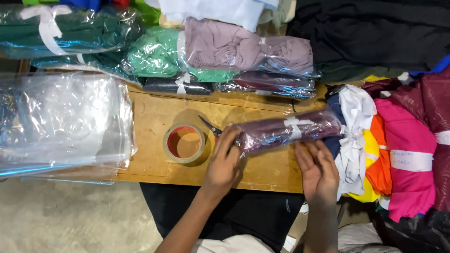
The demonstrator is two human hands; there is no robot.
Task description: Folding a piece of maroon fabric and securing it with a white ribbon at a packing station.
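Both hands work at the near edge of the wooden worktop (154, 164): the left hand (224, 161) grips the left end of a clear-wrapped maroon fabric roll (288, 131), while the right hand (318, 171), fingers loosely spread, touches its underside. Left of them sit a brown tape roll (184, 143) and scissors (211, 127); glossy bagged garments (248, 51) are stacked farther back.

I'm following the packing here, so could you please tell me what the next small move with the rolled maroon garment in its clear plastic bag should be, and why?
Probably set the rolled maroon garment in its clear plastic bag with the bagged pile at the back: a white strip already wraps it, the left hand grips one end, and the right hand lies open beneath.
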